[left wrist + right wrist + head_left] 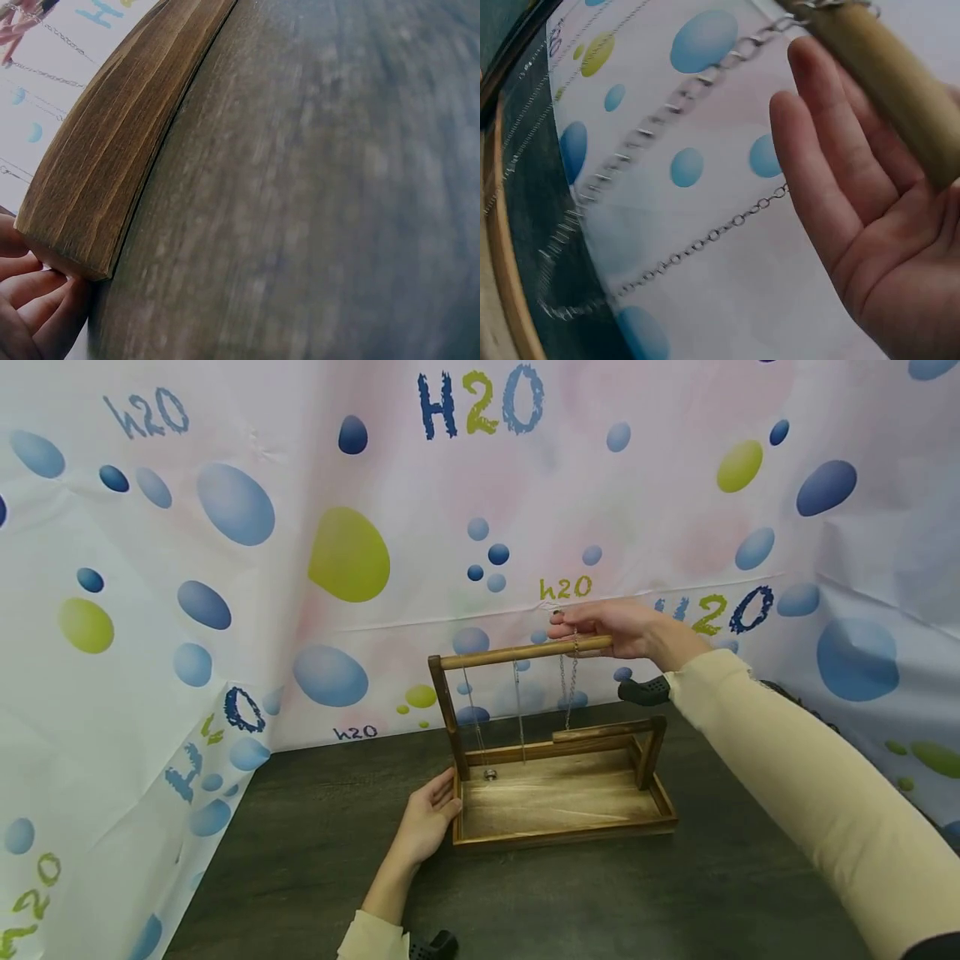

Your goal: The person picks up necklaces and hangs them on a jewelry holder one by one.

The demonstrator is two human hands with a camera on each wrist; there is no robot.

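Observation:
A wooden jewelry stand (555, 810) has a tray base, a long top bar (517, 653) and a lower bar (603, 731) on a right post. My left hand (427, 818) grips the tray's left end; its fingers curl at the corner of the wooden wall (112, 142) in the left wrist view. A silver chain (697, 245) hangs in a loop from the top bar near its right end. Behind that end is my right hand (618, 625), fingers extended and the palm facing the bar; its thumb is hidden in the right wrist view.
Farther left on the top bar hang two thinner necklaces, one with a small round silver pendant (490, 774) low over the tray. The stand sits on a dark wooden table (315, 860). A white backdrop (420, 510) with colored spots rises behind and at both sides.

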